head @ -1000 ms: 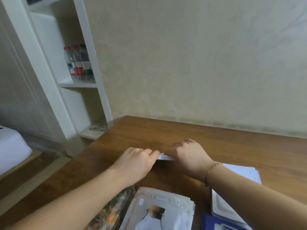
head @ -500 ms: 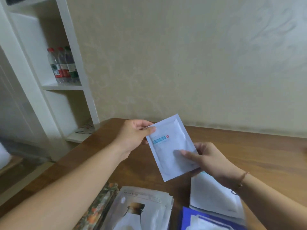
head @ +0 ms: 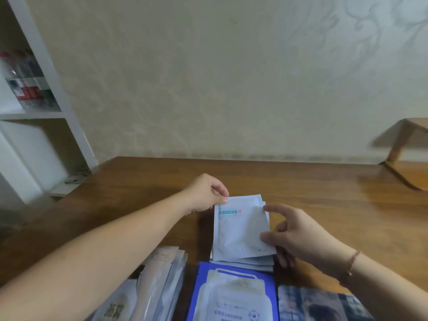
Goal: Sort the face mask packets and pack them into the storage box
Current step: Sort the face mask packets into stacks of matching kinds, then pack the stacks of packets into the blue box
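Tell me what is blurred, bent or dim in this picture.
Head view: the shelf and bottles at left are motion-smeared, as is the wooden piece at far right; the wide lens curves the table edge; light is soft and dim, no glare; the white packet stays fairly sharp.

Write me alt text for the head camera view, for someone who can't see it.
Two bare hands lay a white face mask packet onto a pile of matching packets on a wooden table; the left hand pinches its top corner, the right hand grips its right edge. Other packet stacks lie nearer the camera.
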Demonstrator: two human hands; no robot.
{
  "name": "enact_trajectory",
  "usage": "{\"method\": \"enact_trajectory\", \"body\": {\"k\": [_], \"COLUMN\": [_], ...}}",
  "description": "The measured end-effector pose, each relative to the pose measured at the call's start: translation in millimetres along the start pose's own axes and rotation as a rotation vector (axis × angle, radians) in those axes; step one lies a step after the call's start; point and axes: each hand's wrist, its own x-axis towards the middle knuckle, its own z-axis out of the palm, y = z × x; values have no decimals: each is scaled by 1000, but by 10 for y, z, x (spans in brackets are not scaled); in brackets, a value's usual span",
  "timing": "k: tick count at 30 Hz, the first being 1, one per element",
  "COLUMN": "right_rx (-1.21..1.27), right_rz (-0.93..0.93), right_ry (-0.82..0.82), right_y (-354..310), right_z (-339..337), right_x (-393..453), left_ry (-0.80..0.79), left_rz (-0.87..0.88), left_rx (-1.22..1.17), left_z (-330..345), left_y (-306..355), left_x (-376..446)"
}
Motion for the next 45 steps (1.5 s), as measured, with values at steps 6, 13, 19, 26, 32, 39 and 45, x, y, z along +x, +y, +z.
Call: {"method": "enact_trajectory", "body": {"k": [6,13,19,26,32,39,45], "right_rx": [-179,-327,-498,-506,-554,-307,-443], "right_rz": [24,-8,-90,-97,-300,-388,256], "right_ry": [-64,-81,-27,70,480,1345,1345], "right_y": [-1,24,72,-111,-348,232,1086], "right_z": [-16,-71,82,-81,-543,-1432,-2899], "right_x": [-26,-40,-60,-379,-1672,-3403,-4081], "left_ry": [67,-101,-139,135,74,-464,-439], "left_rz": [22,-178,-182,-47,342,489,851], "left_rx": [129,112,95,648,253,-239,242], "left_z": [62,-47,87,28,451,1614,2305], "left_y": [65,81,54,210,1327,2704,3302], "left_x": [-79,-305,-444,-523,-738,-1126,-1489]}}
